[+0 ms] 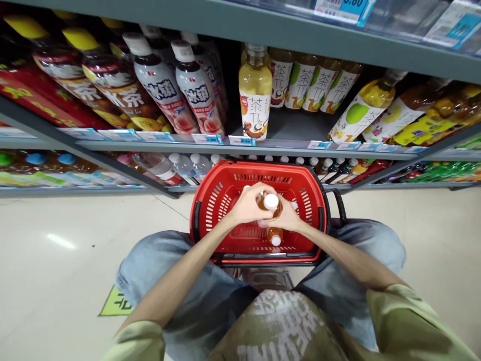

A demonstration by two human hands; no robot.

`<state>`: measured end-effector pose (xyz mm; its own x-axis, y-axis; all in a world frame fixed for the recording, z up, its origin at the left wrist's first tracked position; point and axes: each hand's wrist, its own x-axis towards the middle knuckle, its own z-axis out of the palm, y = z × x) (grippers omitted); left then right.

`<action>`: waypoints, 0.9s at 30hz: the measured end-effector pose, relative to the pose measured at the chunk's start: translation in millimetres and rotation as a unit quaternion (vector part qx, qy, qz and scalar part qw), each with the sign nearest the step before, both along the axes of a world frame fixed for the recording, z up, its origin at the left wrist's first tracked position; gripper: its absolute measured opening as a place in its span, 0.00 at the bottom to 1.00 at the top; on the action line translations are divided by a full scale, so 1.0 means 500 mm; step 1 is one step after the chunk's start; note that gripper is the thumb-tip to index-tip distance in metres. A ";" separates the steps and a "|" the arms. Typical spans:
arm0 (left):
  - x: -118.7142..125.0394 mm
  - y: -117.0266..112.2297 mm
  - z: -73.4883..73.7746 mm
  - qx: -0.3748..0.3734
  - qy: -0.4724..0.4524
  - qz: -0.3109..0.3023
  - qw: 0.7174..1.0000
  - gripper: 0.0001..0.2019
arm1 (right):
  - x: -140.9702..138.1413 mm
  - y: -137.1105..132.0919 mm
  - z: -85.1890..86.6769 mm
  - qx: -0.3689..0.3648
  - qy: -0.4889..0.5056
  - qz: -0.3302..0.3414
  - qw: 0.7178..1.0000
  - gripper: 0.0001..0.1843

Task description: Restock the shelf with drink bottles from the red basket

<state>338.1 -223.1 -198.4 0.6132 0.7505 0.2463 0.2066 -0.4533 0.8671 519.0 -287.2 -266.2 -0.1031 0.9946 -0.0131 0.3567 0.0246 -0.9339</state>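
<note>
My left hand [247, 205] and my right hand [288, 215] are both wrapped around a white-capped bottle of amber drink [270, 202], held upright over a red plastic shopping basket [210, 205]. The basket rests on the floor between my knees. Another white-capped amber bottle [275, 236] lies on the basket's bottom just below my hands. Most of the held bottle's body is hidden by my fingers.
Grey shop shelves stand straight ahead. A single yellow tea bottle [255, 95] stands at the shelf front, with a gap beside it; peach-drink bottles [195, 90] lean to the left, green-label tea bottles [361, 113] to the right. A lower shelf [263, 163] holds more bottles. A green floor sticker [116, 303] lies at left.
</note>
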 end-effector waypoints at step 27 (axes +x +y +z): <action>0.077 -0.068 -0.097 -0.341 -0.090 -0.095 0.931 0.47 | 0.089 0.048 0.168 0.022 0.310 -0.288 0.906 0.27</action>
